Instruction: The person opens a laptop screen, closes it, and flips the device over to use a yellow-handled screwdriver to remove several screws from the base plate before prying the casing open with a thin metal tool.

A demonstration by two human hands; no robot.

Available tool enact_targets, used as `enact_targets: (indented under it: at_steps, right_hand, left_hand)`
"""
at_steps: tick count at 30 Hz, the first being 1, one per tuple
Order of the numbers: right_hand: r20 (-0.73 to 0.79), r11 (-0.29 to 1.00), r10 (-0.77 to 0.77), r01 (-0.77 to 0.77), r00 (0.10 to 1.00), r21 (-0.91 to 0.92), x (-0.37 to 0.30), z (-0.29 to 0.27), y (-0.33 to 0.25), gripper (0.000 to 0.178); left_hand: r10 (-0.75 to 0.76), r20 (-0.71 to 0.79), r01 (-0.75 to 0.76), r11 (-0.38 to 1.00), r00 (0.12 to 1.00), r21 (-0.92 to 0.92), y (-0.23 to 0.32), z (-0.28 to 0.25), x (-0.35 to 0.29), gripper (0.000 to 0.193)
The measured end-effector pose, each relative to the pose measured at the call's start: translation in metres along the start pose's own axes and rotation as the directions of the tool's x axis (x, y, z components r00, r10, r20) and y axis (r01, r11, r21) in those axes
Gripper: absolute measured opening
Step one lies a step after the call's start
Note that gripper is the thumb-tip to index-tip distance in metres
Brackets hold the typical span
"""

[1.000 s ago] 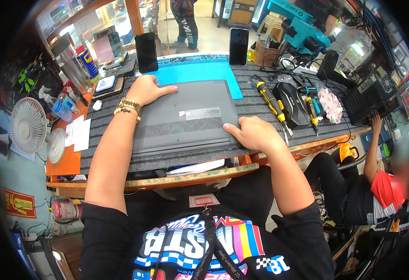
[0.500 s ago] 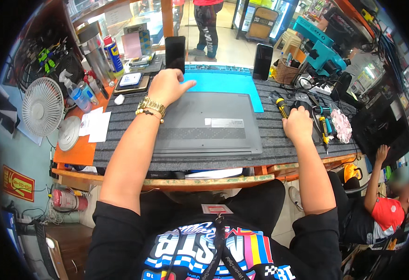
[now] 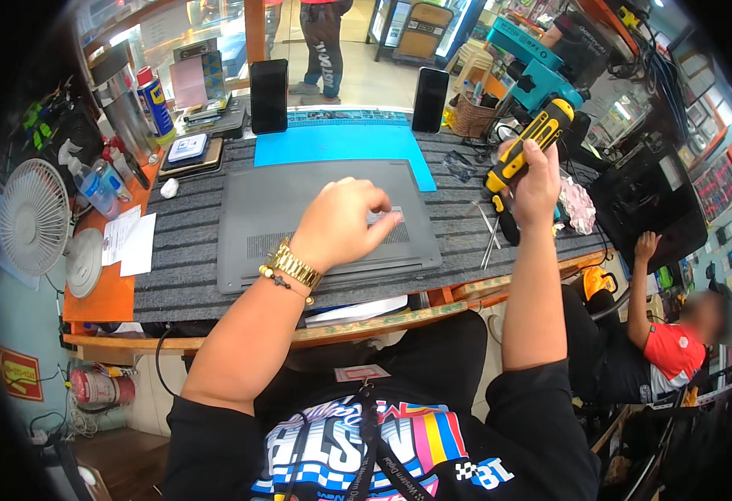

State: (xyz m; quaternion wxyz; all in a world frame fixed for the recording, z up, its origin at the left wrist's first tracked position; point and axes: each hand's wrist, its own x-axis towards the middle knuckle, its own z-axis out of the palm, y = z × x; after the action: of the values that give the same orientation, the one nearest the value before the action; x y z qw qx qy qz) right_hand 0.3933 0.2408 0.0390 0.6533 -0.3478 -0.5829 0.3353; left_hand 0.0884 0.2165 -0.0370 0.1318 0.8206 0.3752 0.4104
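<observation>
Since the earlier frame, the right hand (image 3: 537, 188) has come up off the right side of the bench with a yellow-and-black tool (image 3: 513, 163), by its look a screwdriver, and the left hand (image 3: 345, 221) has moved from the laptop's far left part to over its right half.

The laptop (image 3: 278, 200) lies underside up in the middle of the striped grey mat (image 3: 182, 242), its far edge over the near part of the blue mat (image 3: 341, 146). The right hand is closed around the tool; the left is empty, fingers loosely curled and thumb apart, and whether it touches the laptop I cannot tell. Thin metal tools (image 3: 489, 250) lie just right of the laptop.

The step in hand seems to be taking up the tool. Using it on the laptop would call for a settled grip, the tip turned down, and the left hand steadying the casing.
</observation>
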Motion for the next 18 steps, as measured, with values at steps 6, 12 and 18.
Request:
enact_targets:
  at_steps: [6, 12, 18]
  right_hand:
    - [-0.007, 0.982, 0.016, -0.015, 1.0, 0.189, 0.007, 0.023, 0.022, 0.033]
    - [-0.112, 0.972, 0.043, -0.016, 0.993, 0.236, 0.013, 0.033, 0.036, 0.026]
    - [-0.309, 0.993, 0.057, -0.021, 0.949, 0.12, 0.014, 0.053, 0.039, 0.022]
  left_hand:
    - [0.029, 0.17, -0.047, 0.994, 0.985, 0.103, 0.003, 0.008, -0.009, 0.025]
    - [0.01, 0.161, -0.032, 0.99, 0.987, 0.136, -0.004, 0.006, -0.011, 0.026]
    - [-0.02, 0.111, 0.008, 0.994, 0.994, 0.108, -0.004, 0.009, -0.011, 0.026]
